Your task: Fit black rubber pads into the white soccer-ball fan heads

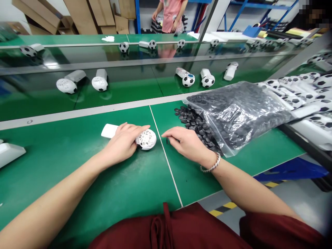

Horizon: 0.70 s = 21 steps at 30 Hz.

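Observation:
My left hand (124, 138) is closed over a white plastic device with a football-patterned round head (146, 139). Its white handle (109, 131) sticks out on the far side of the hand, and the head shows several pale openings in its pattern. To the right, my right hand (185, 141) hangs just above the green table in a pinch. A small black piece (167, 140) shows at its fingertips, apart from the device. Beside that hand lies a heap of small black pieces (198, 124), spilling from the mouth of a clear plastic bag (241, 114).
Beyond the pale rail runs a green conveyor belt (137, 83) carrying several football-headed devices (100, 81). More are stacked at the right (295, 93). A white part (10, 154) lies at the left edge. Across the line stands a person in a pink top (171, 15).

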### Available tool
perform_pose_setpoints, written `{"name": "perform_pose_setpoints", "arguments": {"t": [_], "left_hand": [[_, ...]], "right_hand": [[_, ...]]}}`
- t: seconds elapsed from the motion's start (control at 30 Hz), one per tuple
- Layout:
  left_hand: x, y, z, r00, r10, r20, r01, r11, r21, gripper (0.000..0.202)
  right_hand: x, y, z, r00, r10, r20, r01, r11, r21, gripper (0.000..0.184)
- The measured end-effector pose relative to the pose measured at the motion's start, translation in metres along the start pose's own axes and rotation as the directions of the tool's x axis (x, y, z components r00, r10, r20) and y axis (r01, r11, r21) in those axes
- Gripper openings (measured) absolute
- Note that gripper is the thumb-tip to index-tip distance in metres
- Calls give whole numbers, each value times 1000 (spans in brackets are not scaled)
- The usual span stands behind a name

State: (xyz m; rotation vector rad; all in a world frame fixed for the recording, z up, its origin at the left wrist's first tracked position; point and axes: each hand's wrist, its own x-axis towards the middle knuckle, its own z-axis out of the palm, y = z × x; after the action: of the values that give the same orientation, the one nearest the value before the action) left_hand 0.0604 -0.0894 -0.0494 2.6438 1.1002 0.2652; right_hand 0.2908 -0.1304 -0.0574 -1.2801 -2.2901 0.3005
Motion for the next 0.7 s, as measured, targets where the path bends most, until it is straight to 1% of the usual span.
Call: {"name": "perform_pose_setpoints", "arguments": {"t": [0.1, 0.13, 0.17, 0.23, 0.3, 0.33, 0.4, 0.47, 0.53, 0.6, 0.7], "left_hand": [[0, 0, 1, 1000, -16, -1, 16, 1000, 2, 64], [-1, 1, 0, 1000, -21, -1, 21, 1000, 1, 64], [-1, 1, 0, 1000, -25, 0, 25, 1000, -2, 63], [0, 1, -1, 1000, -25, 5, 25, 1000, -9, 61], [0, 1, -2, 1000, -22, 14, 23, 1000, -16, 59], [0, 0, -2, 1000, -21, 17, 22, 1000, -19, 59], [-1, -2, -2, 1000, -17, 17, 17, 1000, -19, 58], [-2, -3, -1, 1000, -13, 10, 13, 1000, -12, 58], [-3, -4, 0, 1000, -8, 12, 8, 1000, -6, 58], [-3, -5, 1, 1000, -3, 20, 3, 1000, -2, 58], [-3, -5, 0, 1000, 13, 26, -13, 1000, -3, 58]], "right_hand": [[1, 0, 9, 991, -48, 124, 57, 996, -68, 21], [1, 1, 9, 988, -47, 145, 59, 995, -80, 21], [2, 2, 8, 990, -34, 134, 44, 996, -76, 21], [2, 5, -3, 999, 24, 35, -23, 999, -26, 20], [-1, 6, -20, 994, 92, -59, -90, 995, 36, 17], [-4, 6, -29, 991, 112, -67, -108, 992, 62, 15], [-13, 5, -43, 990, 136, -26, -133, 986, 102, 13], [-24, 5, -49, 989, 147, 29, -149, 982, 115, 13], [-34, 7, -46, 986, 151, 67, -157, 983, 93, 13], [-38, 11, -38, 983, 150, 105, -155, 987, 40, 14], [-34, 17, -24, 978, 152, 141, -144, 987, -67, 20]]}}
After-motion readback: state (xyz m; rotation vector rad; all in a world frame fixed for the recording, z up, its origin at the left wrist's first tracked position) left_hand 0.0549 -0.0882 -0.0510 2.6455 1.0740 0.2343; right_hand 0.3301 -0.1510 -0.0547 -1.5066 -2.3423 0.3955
